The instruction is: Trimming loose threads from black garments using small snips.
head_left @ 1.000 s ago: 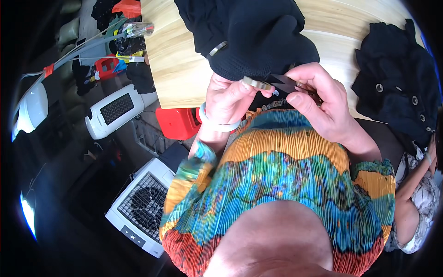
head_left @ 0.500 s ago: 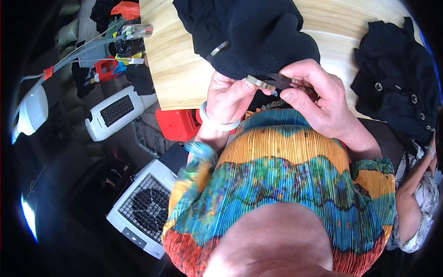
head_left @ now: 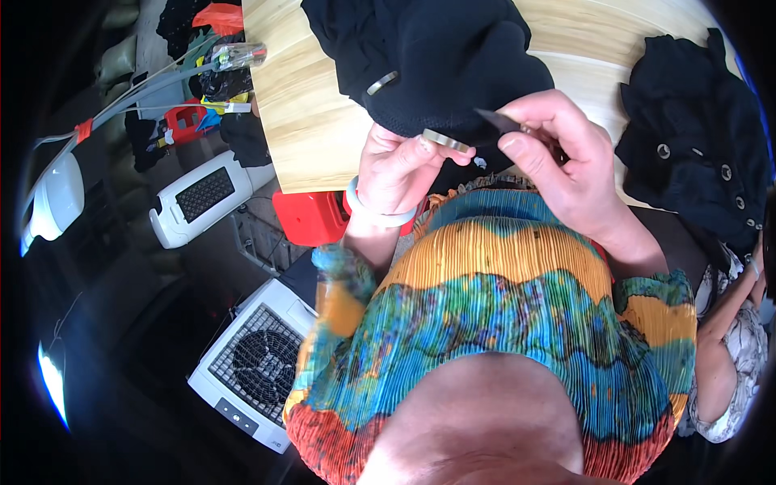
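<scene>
A black knitted garment lies bunched at the near edge of the table, one metallic button showing on its left part. My left hand pinches another metallic button, seen edge-on, between thumb and fingers at the garment's near edge. Dark pointed blades, apparently of thread snips, stick out from the fingers of my right hand. Their tip points left, above the pinched button and apart from it. The snips' handles are mostly hidden in my right hand.
Another black garment with several shiny buttons lies on the right of the wooden table. Beyond it a co-worker's arm shows. A red stool and a white fan unit stand at the left.
The snips have drawn back from the button, up and to the right. My left hand and the pinched button have shifted slightly left.
</scene>
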Demonstrator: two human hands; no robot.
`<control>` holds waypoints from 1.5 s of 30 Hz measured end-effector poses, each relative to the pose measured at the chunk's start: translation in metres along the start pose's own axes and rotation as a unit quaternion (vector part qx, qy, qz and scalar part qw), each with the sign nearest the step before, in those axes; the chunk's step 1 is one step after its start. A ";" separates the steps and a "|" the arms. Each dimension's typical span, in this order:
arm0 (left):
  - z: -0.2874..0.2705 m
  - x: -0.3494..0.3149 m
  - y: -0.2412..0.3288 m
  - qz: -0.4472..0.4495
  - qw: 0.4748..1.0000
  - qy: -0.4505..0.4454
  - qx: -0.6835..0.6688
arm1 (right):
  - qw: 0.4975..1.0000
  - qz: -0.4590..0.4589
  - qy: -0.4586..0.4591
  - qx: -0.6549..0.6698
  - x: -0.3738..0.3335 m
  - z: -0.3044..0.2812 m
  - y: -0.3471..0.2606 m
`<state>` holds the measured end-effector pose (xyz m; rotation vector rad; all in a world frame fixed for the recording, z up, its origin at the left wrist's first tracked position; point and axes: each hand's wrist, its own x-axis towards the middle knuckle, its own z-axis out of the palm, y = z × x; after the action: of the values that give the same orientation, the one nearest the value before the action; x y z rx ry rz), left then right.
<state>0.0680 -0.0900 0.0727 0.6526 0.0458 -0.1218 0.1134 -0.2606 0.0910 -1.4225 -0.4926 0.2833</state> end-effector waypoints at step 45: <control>-0.008 0.025 0.013 -0.098 0.978 0.108 -0.150 | 0.989 0.128 -0.037 0.064 0.020 -0.010 0.029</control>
<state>0.0945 -0.0768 0.0721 0.3556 0.3339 -0.2291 0.1385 -0.2564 0.0646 -1.3525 -0.3438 0.5672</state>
